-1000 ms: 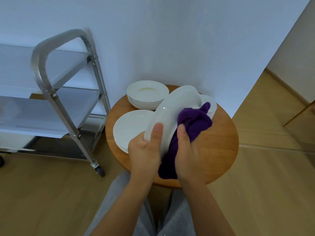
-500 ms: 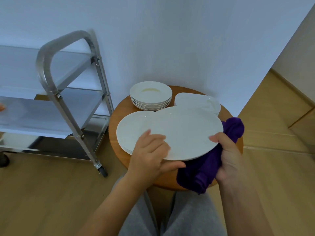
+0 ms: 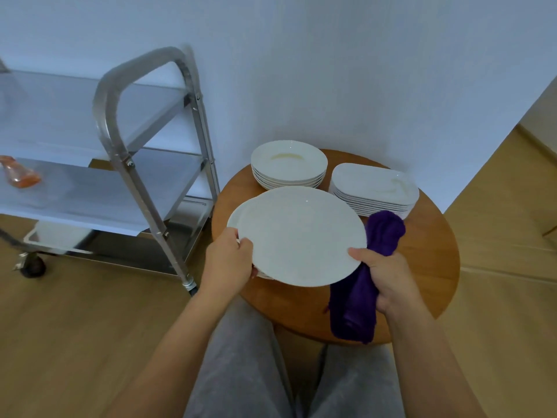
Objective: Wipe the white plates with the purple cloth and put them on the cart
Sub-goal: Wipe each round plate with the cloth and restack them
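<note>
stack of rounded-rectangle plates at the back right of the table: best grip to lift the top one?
Take the top plate of the rectangular stack by its near long rim, coming from the front. The rim flares out past the plate below, so the fingers could likely slip under it with the thumb on top. The purple cloth and right hand lie just in front, and the wall closes the far side.

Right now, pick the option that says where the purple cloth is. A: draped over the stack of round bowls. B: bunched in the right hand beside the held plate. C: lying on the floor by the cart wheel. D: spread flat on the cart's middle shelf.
B: the purple cloth is bunched in the right hand, whose thumb also rests on the rim of the large white plate.
</note>
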A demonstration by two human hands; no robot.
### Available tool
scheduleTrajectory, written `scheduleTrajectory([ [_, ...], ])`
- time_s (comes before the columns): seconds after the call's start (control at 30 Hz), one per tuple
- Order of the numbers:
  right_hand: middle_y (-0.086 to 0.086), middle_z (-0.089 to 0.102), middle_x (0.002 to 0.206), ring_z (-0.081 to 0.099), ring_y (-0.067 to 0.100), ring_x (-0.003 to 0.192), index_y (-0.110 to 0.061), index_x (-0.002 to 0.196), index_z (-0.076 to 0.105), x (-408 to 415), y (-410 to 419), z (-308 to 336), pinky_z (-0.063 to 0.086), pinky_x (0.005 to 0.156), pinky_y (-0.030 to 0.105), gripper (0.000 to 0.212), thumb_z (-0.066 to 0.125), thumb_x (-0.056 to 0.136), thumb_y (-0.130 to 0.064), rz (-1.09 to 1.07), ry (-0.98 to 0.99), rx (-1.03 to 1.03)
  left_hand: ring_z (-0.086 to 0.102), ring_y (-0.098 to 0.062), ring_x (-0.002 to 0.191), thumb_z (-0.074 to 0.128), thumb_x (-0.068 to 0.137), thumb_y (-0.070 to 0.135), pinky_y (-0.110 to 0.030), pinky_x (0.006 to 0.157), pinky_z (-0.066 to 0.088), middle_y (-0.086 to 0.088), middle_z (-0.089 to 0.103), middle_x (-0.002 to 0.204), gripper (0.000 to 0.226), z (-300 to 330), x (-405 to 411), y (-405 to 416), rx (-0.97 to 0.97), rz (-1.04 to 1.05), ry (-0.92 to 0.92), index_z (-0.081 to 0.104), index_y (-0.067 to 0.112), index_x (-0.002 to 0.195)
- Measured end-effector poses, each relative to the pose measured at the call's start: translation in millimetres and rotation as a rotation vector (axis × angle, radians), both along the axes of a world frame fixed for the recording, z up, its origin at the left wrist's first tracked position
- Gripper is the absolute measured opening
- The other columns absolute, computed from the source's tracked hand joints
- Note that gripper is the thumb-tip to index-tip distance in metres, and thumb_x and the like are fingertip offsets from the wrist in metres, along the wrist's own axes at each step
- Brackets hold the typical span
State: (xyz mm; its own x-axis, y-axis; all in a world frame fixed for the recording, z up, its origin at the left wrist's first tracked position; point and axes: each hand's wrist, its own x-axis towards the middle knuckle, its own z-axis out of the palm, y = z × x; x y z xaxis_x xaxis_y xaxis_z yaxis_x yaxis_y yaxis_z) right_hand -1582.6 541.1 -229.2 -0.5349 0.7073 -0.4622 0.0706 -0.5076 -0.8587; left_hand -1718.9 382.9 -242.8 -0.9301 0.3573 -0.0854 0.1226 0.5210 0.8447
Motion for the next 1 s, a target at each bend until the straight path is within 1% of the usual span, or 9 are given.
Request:
scheduleTrajectory([
  [0.07, 0.011, 0.068, 0.095, 0.065, 0.029, 0.086, -0.011, 0.098, 0.062, -10.4, 1.6, -4.8, 0.054, 0.08, 0.045, 0.023, 0.069, 0.079, 0.001, 0.026, -0.064, 0.066, 0.056, -0.013, 0.06, 0.038, 0.1, 0.019, -0.015, 0.046, 0.043, -0.005, 0.057, 0.082, 0.012, -6.6, -10.2, -0.8, -0.032, 0.024, 0.026, 0.048, 0.016, 0.097],
  [0.13, 0.01, 0.067, 0.096, 0.064, 0.03, 0.087, -0.015, 0.101, 0.06, -19.6, 3.0, -8.1, 0.054, 0.082, 0.046, 0.027, 0.07, 0.079, -0.002, 0.032, -0.085, 0.105, 0.056, -0.013, 0.059, 0.038, 0.099, 0.019, -0.014, 0.046, 0.04, -0.005, 0.057, 0.083, 0.013, -15.2, -19.6, -2.9, -0.047, 0.054, 0.032, 0.05, 0.013, 0.1],
  [0.23, 0.009, 0.065, 0.091, 0.063, 0.027, 0.081, -0.016, 0.097, 0.057, -28.9, 4.3, -12.6, 0.054, 0.074, 0.042, 0.023, 0.068, 0.081, -0.004, 0.017, -0.087, 0.116, 0.055, -0.014, 0.062, 0.04, 0.099, 0.018, -0.015, 0.049, 0.04, -0.004, 0.056, 0.081, 0.015, -26.7, -31.0, -6.2, -0.021, 0.077, 0.02, 0.052, 0.01, 0.097],
  [0.37, 0.006, 0.062, 0.086, 0.061, 0.023, 0.077, -0.017, 0.102, 0.055, -35.7, 3.7, -16.9, 0.053, 0.072, 0.038, 0.027, 0.067, 0.081, -0.005, -0.049, -0.119, 0.137, 0.054, -0.013, 0.061, 0.041, 0.099, 0.019, -0.014, 0.048, 0.038, -0.003, 0.055, 0.077, 0.016, -37.9, -43.3, -6.0, -0.03, 0.114, 0.006, 0.053, 0.01, 0.094],
  [0.53, 0.0, 0.058, 0.069, 0.055, 0.014, 0.058, -0.017, 0.105, 0.052, -36.4, 2.7, -16.1, 0.043, 0.05, 0.025, 0.028, 0.062, 0.085, -0.003, -0.044, -0.129, 0.265, 0.055, -0.013, 0.067, 0.041, 0.099, 0.021, -0.015, 0.052, 0.039, -0.001, 0.055, 0.08, 0.012, -49.7, -50.3, -4.6, -0.059, 0.099, 0.004, 0.05, 0.013, 0.097],
  [0.63, 0.0, 0.058, 0.071, 0.056, 0.014, 0.06, -0.015, 0.109, 0.053, -37.8, 3.1, -16.6, 0.043, 0.052, 0.025, 0.029, 0.063, 0.084, -0.003, -0.038, -0.141, 0.308, 0.057, -0.016, 0.072, 0.041, 0.099, 0.022, -0.019, 0.059, 0.046, -0.005, 0.058, 0.086, 0.012, -55.2, -51.9, -2.3, -0.069, 0.096, 0.032, 0.05, 0.014, 0.098],
  [0.77, -0.001, 0.059, 0.073, 0.057, 0.014, 0.061, -0.016, 0.111, 0.053, -39.0, 4.3, -18.0, 0.044, 0.053, 0.025, 0.032, 0.064, 0.084, -0.003, -0.04, -0.146, 0.31, 0.057, -0.015, 0.074, 0.037, 0.099, 0.023, -0.018, 0.058, 0.044, -0.007, 0.058, 0.087, 0.021, -63.7, -54.1, 1.3, -0.196, 0.07, 0.125, 0.051, 0.007, 0.099],
  [0.93, -0.003, 0.056, 0.066, 0.054, 0.009, 0.052, -0.017, 0.105, 0.052, -45.4, 5.1, -15.6, 0.044, 0.04, 0.016, 0.027, 0.061, 0.085, -0.001, -0.015, -0.14, 0.328, 0.058, -0.015, 0.067, 0.037, 0.099, 0.024, -0.023, 0.059, 0.049, -0.007, 0.059, 0.082, 0.024, -62.1, -61.8, 5.5, -0.405, -0.004, 0.175, 0.053, 0.007, 0.098],
  [1.0, -0.002, 0.056, 0.067, 0.053, 0.009, 0.052, -0.018, 0.103, 0.051, -49.3, 8.6, -13.7, 0.043, 0.04, 0.016, 0.026, 0.061, 0.086, -0.002, -0.01, -0.145, 0.339, 0.055, -0.012, 0.066, 0.041, 0.097, 0.027, -0.019, 0.055, 0.043, -0.003, 0.057, 0.082, 0.021, -55.9, -66.1, 6.4, -0.458, -0.002, 0.201, 0.053, 0.009, 0.101],
])
